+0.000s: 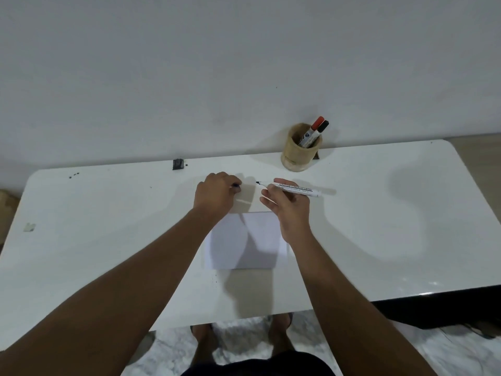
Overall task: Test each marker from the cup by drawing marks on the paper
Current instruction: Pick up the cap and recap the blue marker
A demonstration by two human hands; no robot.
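A: The right hand (290,210) pinches an uncapped marker (294,189) between thumb and fingers, barrel lying sideways, nib pointing toward the left hand (217,192); why level and not nib-down?

B: My guess is the cap has only just come off; the left hand is curled shut around something small and dark (237,186), probably that cap, though too little shows to be sure; held apart like that, the nib is clear of skin and table.

A: And the paper (244,240)?

B: Nearer the body than both grips, lying flat on the white table (108,213) under the wrists; no marks on it that I can make out; the marker must tip down and come back toward the sheet before any test stroke.

A: Anything in the way?

B: Little; the right wrist itself covers the sheet's right edge; beyond the marker's tail end stands the cup (299,151) with a red-capped (315,125) and a black-capped marker (322,126) leaning in it, well apart from the sheet; a small dark object (177,164) sits past the left hand at the far edge, off any likely path.
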